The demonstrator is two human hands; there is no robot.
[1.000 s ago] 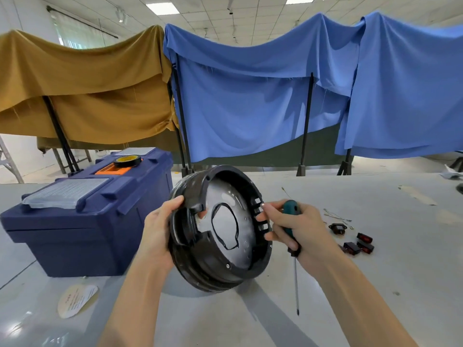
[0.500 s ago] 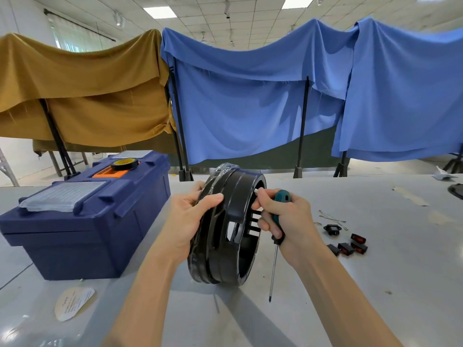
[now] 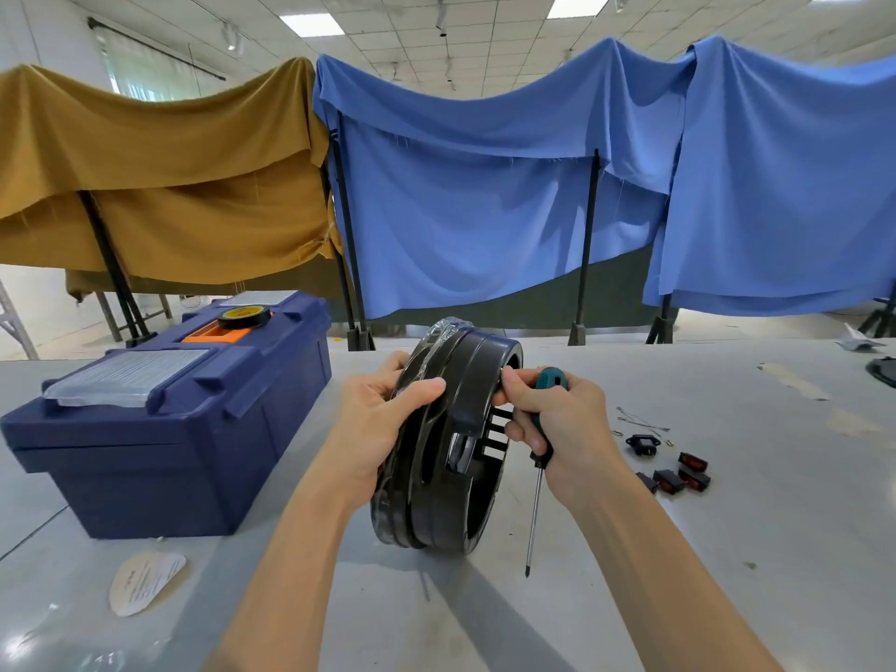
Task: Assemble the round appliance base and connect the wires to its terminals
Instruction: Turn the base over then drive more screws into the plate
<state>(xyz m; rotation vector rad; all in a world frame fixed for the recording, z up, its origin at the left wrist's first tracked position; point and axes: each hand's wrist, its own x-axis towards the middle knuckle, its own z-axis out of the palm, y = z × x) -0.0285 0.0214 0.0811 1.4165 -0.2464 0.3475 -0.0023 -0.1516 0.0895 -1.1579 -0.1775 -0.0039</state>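
Round appliance base (image 3: 436,458) stands on edge in front of you, near the middle of the table (image 3: 727,550). Its open side faces right and its slotted wall faces you, probably so you can inspect the openings. Whether its lower rim touches the table is unclear.

Your left hand (image 3: 383,424) grips the left rim, thumb across the outer wall, steadying it upright. Your right hand (image 3: 557,429) is curled round the screwdriver (image 3: 536,506), tip pointing down, while its fingertips pinch the right rim, so the tool stays ready.

The wires (image 3: 640,421) and red switches (image 3: 679,472) lie well to the right, not yet fitted. The blue toolbox (image 3: 169,443) sits to the left.
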